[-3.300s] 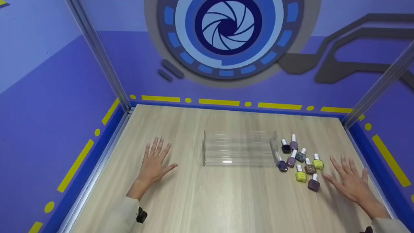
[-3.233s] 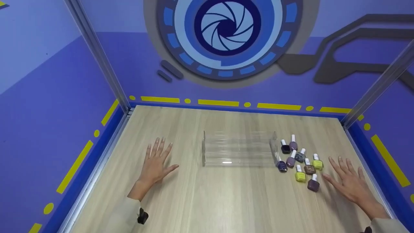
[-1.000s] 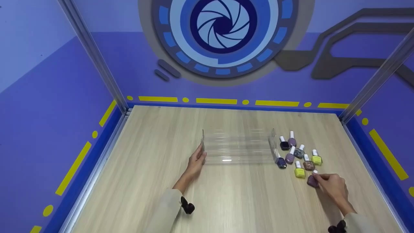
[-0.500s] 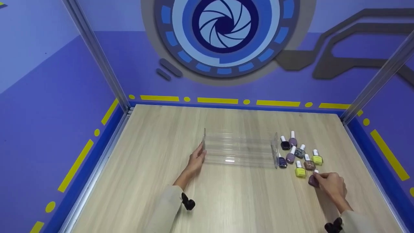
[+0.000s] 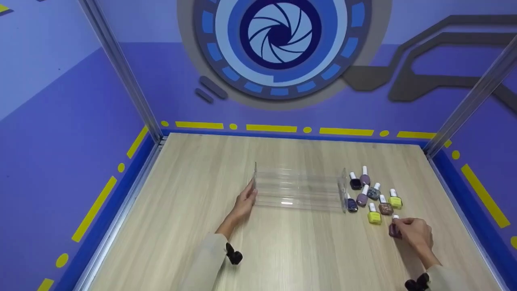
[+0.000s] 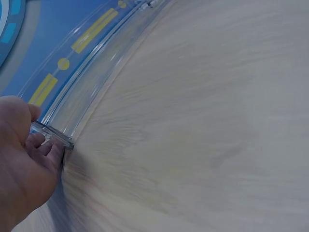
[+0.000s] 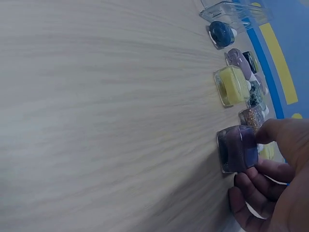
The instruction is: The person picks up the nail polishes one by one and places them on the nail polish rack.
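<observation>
My left hand [image 5: 243, 204] grips the left end panel of a clear plastic tiered rack [image 5: 299, 189], thumb on one side and fingers on the other, as the left wrist view shows. A dark purple nail polish bottle [image 5: 394, 231] is between the thumb and fingers of my right hand [image 5: 416, 233], which pinches it near its white cap. In the right wrist view that bottle [image 7: 236, 149] stands out from the hand, base toward the camera; whether it touches the table is hard to tell. The cap is mostly hidden by the fingers.
Several other polish bottles lie right of the rack, among them a yellow one [image 5: 374, 218], a glittery brown one [image 5: 386, 208], another yellow one [image 5: 396, 201] and a dark blue one [image 5: 352, 204] against the rack's end. Blue-purple walls [image 5: 202, 97] border the wooden table [image 5: 282, 250].
Both hands lay spread on the table at first; the left has since taken hold of the rack, the right of the purple bottle. The rack has turned slightly, and the bottle has shifted a little right.
</observation>
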`<state>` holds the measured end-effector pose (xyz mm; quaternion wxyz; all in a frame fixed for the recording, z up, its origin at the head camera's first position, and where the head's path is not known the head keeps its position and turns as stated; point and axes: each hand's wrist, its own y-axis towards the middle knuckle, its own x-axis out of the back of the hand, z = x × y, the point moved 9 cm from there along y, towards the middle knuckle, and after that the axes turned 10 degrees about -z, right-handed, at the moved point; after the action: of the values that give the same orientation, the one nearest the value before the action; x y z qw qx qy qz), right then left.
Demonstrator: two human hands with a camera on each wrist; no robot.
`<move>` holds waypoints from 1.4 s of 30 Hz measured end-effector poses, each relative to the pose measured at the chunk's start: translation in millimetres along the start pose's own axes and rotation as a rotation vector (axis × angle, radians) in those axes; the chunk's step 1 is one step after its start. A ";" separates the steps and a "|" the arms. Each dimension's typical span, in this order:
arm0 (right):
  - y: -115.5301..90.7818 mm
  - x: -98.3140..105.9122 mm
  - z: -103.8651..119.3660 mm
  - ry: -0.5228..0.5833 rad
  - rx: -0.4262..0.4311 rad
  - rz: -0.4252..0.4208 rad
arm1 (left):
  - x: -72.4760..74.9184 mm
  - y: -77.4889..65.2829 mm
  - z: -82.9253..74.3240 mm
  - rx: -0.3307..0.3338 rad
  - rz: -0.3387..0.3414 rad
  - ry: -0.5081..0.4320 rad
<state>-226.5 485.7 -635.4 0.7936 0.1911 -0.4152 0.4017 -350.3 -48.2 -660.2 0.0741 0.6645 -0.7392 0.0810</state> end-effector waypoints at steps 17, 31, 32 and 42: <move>-3.0 3.1 6.2 0.130 0.121 -0.017 | 1.3 -0.4 -2.1 -0.077 -0.038 0.127; -8.1 15.3 20.1 0.193 0.181 -0.020 | 1.7 -0.9 -7.2 -0.111 -0.029 0.173; -8.4 16.8 21.2 0.203 0.184 -0.029 | 1.8 -2.4 -6.0 -0.106 -0.026 0.179; -8.8 27.8 41.0 0.254 0.241 -0.130 | 5.1 -5.5 0.4 -0.101 -0.038 0.156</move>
<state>-230.9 467.5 -588.7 0.8352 0.2589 -0.2476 0.4174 -345.4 -53.8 -659.3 0.1666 0.6653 -0.7217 0.0938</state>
